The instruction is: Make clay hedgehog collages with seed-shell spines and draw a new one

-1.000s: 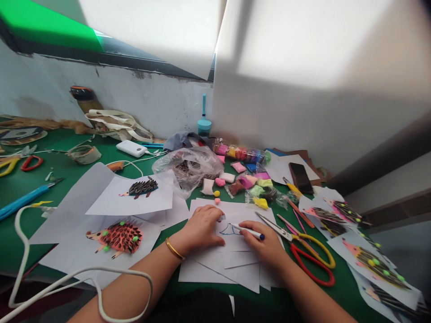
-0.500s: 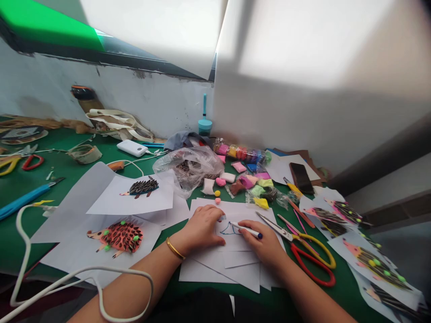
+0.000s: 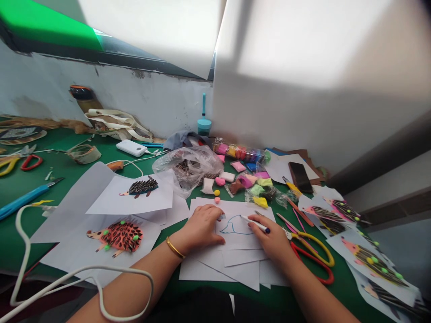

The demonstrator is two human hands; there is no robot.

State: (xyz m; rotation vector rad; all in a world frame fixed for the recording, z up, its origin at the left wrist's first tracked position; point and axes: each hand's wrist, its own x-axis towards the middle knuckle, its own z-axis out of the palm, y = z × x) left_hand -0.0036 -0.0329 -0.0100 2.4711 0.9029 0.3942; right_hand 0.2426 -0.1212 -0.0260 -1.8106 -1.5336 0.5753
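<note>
My right hand (image 3: pixel 268 233) is closed around a white marker (image 3: pixel 257 223) with a dark blue end, its tip on the top sheet of white paper (image 3: pixel 232 244). A blue outline (image 3: pixel 232 225) with a pointed left end and a curved top is on that sheet. My left hand (image 3: pixel 204 224) lies on the paper's left side, thumb stretched apart from the curved fingers. A small pale thing (image 3: pixel 222 217) shows at its fingertips; I cannot make out what it is. Large scissors (image 3: pixel 314 249) with red and yellow handles lie beside my right hand, blades partly hidden.
Packets of coloured clay (image 3: pixel 257 190) and a plastic bag of seeds (image 3: pixel 190 168) lie beyond the paper. Hedgehog pictures rest on the left (image 3: pixel 121 237) and right (image 3: pixel 375 264). A white cable (image 3: pixel 151 287) loops over my left forearm. A phone (image 3: pixel 301 177) lies at the back right.
My right hand has moved the marker up and to the right. The blue outline now has a longer curved top line. My left hand stays in place.
</note>
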